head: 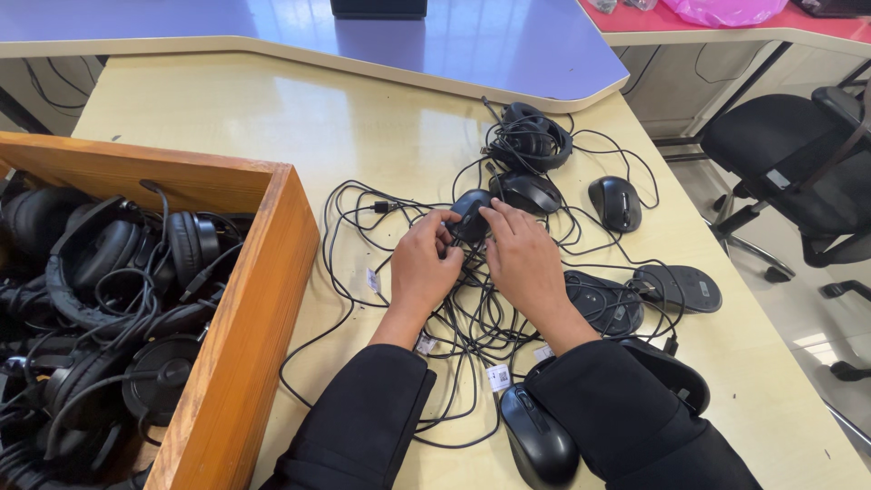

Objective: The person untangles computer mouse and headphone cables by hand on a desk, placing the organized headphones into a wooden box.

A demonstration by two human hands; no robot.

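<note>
A pale wooden desk (272, 127) was seen carrying everything, and a lilac-topped desk (381, 41) adjoined it on the far side. A black office chair (789, 163) stood off the right edge of the desk. To the left of the tangle of black cables (454, 318), an open wooden box (245, 318) was filled with black headphones (100, 272) and their cords. The tangle itself was spread over the middle of the desk.

Within and around that tangle, several wired computer mice were laid. One coiled mouse bundle (531, 141) was placed at the tangle's far end, a dark mouse (529, 191) just before it, and a separate black mouse (615, 201) to its right. Two flatter mice (606, 304) (680, 288) were set at the tangle's right side, and a black mouse (537, 440) lay at its near edge, between the black sleeves.

At the tangle's centre, a small black mouse (470, 216) was held. It was pinched by the fingers of the left hand (425, 268) from the left, while the right hand (524, 259) was laid against it from the right, fingertips curled onto it and the cable beneath.
</note>
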